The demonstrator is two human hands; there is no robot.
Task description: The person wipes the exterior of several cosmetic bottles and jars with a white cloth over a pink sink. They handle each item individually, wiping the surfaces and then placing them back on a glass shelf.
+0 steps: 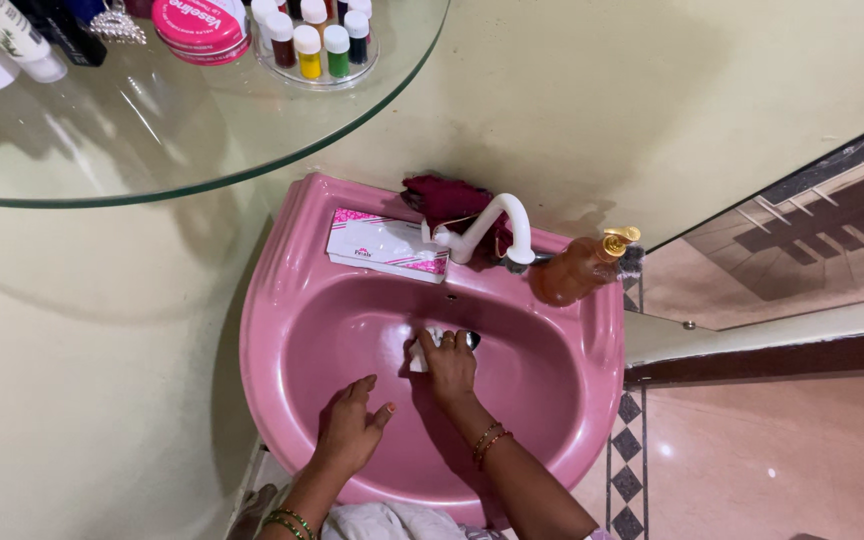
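Pink ceramic basin, glossy, rounded bowl, fixed to a pale cream wall. View from above.

Right hand down in the bowl near centre, fingers curled in a narrow grip on a small white scrubbing pad, pressed to the basin surface. Pad shows at 10 o'clock of the hand, mostly hidden under the fingers; its texture is not readable. Red and gold bangles on that wrist.

Left hand at 7 o'clock of the right hand, resting flat on the bowl's inner slope near the front rim, fingers spread loosely, holding nothing. Green bangles on that wrist.

On the back ledge: flat white box with pink glitter edge at 11 o'clock of the bowl. White plastic tap, curved spout, at 12 o'clock. Crumpled dark red cloth behind the tap. Amber pump bottle with gold nozzle at 2 o'clock, tilted.

Above, at 11 o'clock: curved clear glass shelf carrying a round pink tin, a cluster of small white-capped colour bottles, and white tubes.

Patterned floor tiles at 4 o'clock.
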